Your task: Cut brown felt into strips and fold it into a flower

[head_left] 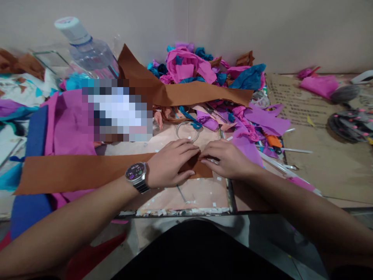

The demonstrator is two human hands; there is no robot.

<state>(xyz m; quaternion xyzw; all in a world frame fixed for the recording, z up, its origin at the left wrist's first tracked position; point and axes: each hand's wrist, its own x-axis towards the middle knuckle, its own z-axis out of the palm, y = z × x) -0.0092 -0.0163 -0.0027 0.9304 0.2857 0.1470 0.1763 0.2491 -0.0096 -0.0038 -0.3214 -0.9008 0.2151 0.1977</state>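
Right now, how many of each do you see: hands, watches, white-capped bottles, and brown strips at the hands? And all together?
Left hand and right hand: 2
Watch: 1
White-capped bottle: 1
Brown strip at the hands: 1
Total: 5

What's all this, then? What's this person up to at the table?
Someone is working bare-handed on a long brown strip laid across the worktable. The left hand rests over the strip, and the right hand has its fingertips at it near the right end; whether they pinch it is hard to tell. Behind the hands lie a second brown strip and a heap of crumpled colored scraps, with a capped bottle toward the left.
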